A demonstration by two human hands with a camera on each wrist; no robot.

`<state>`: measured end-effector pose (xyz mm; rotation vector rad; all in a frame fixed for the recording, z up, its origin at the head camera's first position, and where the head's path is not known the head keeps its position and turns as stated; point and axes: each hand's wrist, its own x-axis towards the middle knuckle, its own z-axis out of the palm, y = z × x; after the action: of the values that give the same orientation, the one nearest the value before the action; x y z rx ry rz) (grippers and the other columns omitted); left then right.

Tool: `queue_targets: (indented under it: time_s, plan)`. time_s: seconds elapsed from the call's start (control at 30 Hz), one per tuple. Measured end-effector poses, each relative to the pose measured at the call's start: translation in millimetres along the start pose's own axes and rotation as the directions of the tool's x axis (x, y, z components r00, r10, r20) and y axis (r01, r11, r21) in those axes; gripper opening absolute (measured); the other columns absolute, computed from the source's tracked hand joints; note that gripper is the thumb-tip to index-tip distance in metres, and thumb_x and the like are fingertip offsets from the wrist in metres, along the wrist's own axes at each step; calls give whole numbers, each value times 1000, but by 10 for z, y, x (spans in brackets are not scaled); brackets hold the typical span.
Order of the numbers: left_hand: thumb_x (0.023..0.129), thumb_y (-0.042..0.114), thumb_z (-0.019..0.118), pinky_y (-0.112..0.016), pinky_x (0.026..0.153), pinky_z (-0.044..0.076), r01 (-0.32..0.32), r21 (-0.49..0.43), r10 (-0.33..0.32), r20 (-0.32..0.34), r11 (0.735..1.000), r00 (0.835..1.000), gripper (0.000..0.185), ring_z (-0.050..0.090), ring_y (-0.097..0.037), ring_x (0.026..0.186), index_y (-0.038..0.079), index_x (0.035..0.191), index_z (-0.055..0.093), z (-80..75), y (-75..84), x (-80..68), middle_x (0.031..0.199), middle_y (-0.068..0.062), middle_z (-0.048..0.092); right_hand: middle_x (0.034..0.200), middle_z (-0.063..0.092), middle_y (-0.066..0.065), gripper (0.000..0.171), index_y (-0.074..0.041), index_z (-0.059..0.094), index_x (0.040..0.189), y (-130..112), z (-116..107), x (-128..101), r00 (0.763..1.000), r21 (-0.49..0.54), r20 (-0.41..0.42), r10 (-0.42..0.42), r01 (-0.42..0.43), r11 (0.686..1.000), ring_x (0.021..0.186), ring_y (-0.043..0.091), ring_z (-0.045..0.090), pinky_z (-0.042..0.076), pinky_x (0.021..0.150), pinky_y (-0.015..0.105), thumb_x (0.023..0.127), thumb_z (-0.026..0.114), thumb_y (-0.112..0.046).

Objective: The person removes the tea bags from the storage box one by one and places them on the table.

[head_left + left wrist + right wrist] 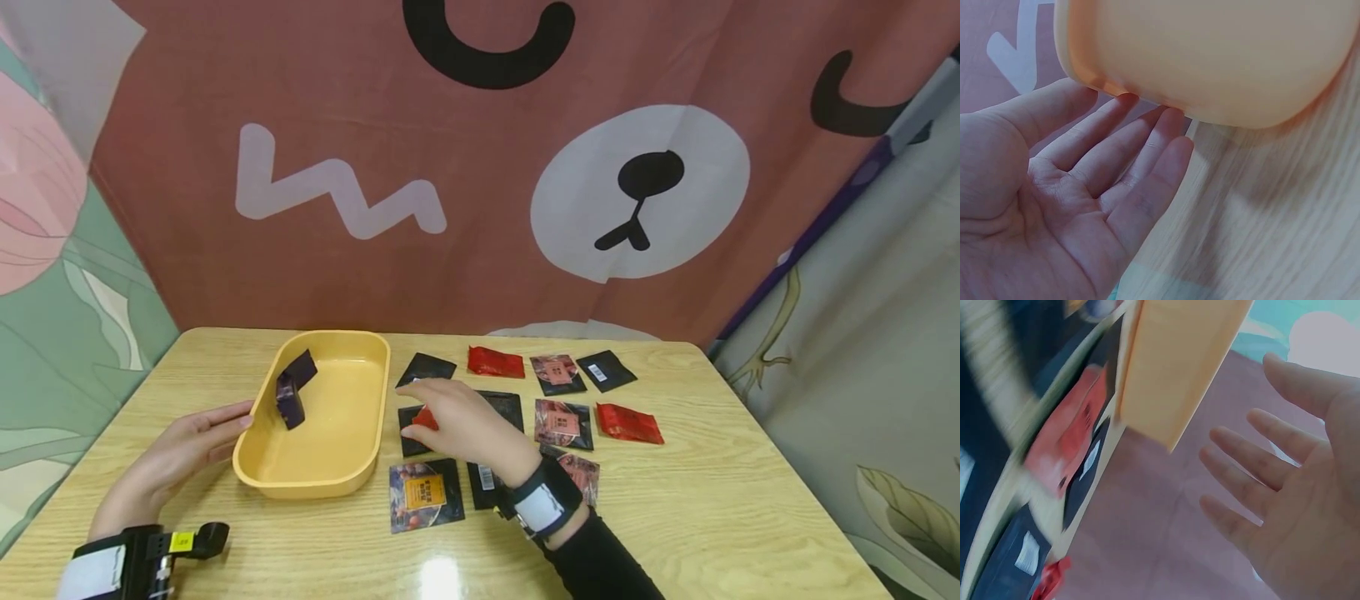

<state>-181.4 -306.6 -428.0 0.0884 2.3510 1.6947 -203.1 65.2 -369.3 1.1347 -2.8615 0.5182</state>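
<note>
Resting flat on the table, the left hand touches the yellow tray's left rim with straight fingers, likely to keep the tray from sliding. Two dark packets lean inside the tray. Right of the tray, the right hand hovers open over a red packet among loose packets.

From the left wrist, spread fingertips touch the tray.

From the right wrist, the hand is open, holding nothing; a red packet lies below the tray.
</note>
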Motion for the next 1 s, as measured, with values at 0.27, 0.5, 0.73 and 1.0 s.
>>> queue_targets:
  time_s: [0.27,0.5,0.73,1.0]
  plan:
    - [105,24,53,-22,83,56,-9,-19,8,-16,1000,1000,63,56,10,99,-18,146,30,-11,-12,2,143,-20,45,142,54,0,59,-17,51,146,-172,71,289,998,-17,45,-50,51,999,131,16,49,38,112,33,94,68,-41]
    - [105,25,52,-22,84,56,-11,-8,11,-8,1000,1000,63,56,11,100,-17,146,29,-9,-1,3,145,-22,42,143,54,-2,57,-17,51,145,-292,72,535,996,-1,79,-30,30,1000,129,12,50,40,109,26,95,67,-40]
    - [106,25,51,-23,84,56,-6,0,6,3,1000,1000,62,56,11,100,-16,147,29,-14,-5,-12,146,-28,39,146,50,-6,59,-20,48,147,-462,94,742,992,-35,127,4,1,999,133,10,45,38,110,24,96,62,-47]
    - [106,25,51,-23,84,56,-5,-12,5,9,1000,1000,62,58,9,99,-16,147,28,-7,5,11,145,-26,42,145,50,-10,58,-24,49,147,-640,96,987,983,-82,182,30,-15,997,133,6,45,36,109,20,96,61,-49]
